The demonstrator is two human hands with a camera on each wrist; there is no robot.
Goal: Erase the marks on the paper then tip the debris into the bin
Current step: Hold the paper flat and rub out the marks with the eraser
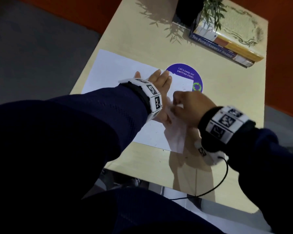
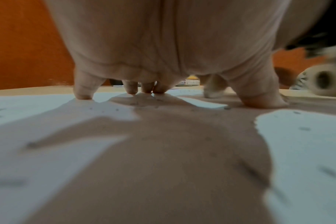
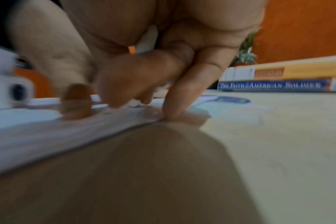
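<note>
The paper [image 1: 118, 71], a white sheet, lies flat on the pale table [image 1: 142, 39], its far right corner overlapping a purple round sticker [image 1: 184, 71] printed with white words. The left hand [image 1: 159, 81] presses down on the sheet with fingers straight and spread, fingertips [image 2: 82, 95] and thumb planted on the white surface in the left wrist view, holding nothing. Small dark specks of debris [image 2: 227, 107] are scattered over the sheet around and under that palm. Just to the right of the left hand, and touching its thumb side in the head view, the right hand [image 1: 188, 103] hovers low over the right part of the sheet with fingers curled. In the right wrist view a white eraser [image 3: 148, 40] with an orange band shows between the thumb and the curled fingers, so the hand is closed around it, while one finger [image 3: 173, 109] reaches down onto the sheet close to its near edge; the view is blurred, and whether the eraser's end touches the sheet cannot be told. Both wrists wear bands of black-and-white marker tiles over dark blue sleeves, and a thin black cable hangs from the right wrist toward the table's near edge. Well beyond both hands, at the far right of the table, a stack of books [image 1: 227, 46] lies flat, with a potted plant [image 1: 210, 12] standing just left of it.
</note>
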